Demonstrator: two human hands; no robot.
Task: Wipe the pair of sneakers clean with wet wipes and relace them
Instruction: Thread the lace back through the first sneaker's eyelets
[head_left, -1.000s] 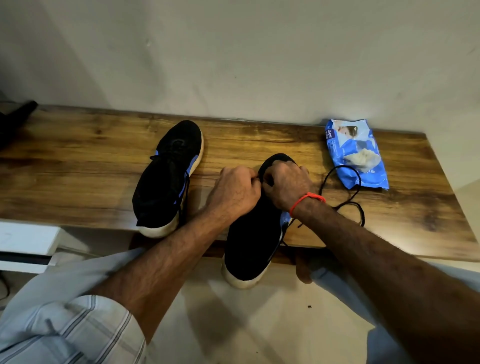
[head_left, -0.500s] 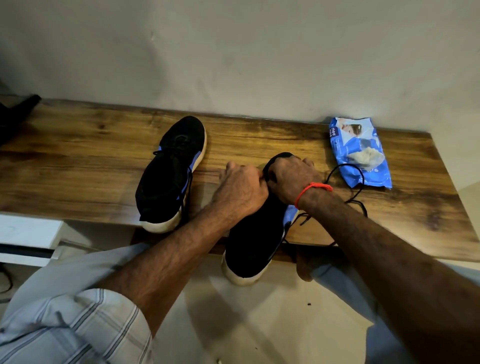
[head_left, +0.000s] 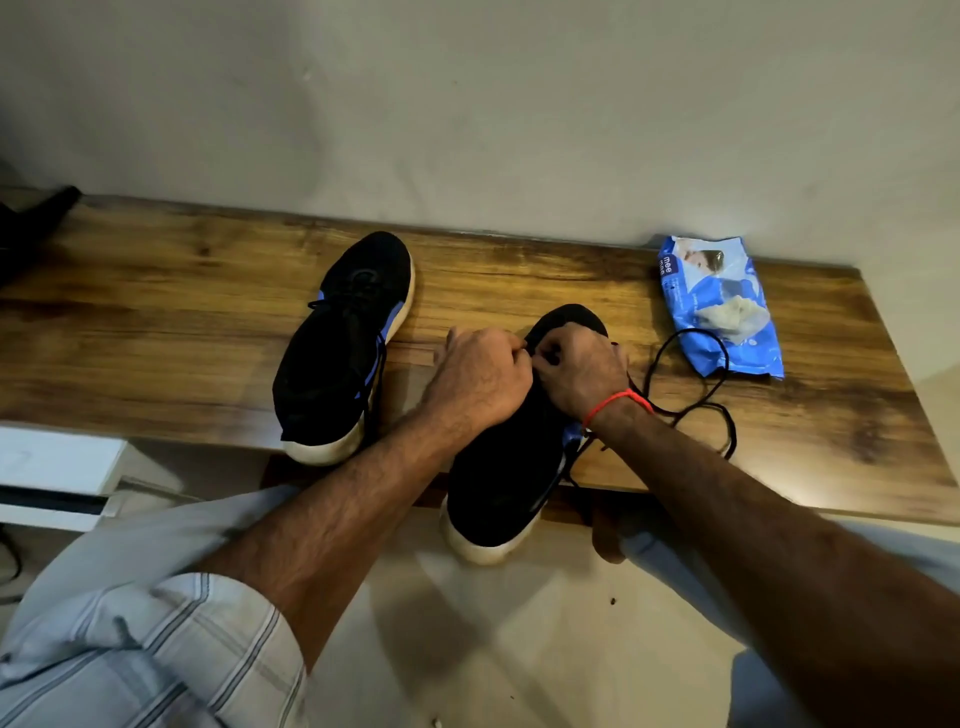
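Wooden shelf (head_left: 156, 322) carries both sneakers toe-to-wall, near one (head_left: 509, 483) overhanging heel-first, left hand (head_left: 480, 379) and right hand (head_left: 584, 369) pinching its lace (head_left: 691, 410).

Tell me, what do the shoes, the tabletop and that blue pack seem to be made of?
Sneakers: matte black knit or mesh fabric, it seems, on pale rubbery soles. Tabletop: wood or wood-look laminate, brown grain with a slight sheen. Wipes pack: thin glossy plastic film, crinkled and reflective. Shoelace: black woven cord, probably.
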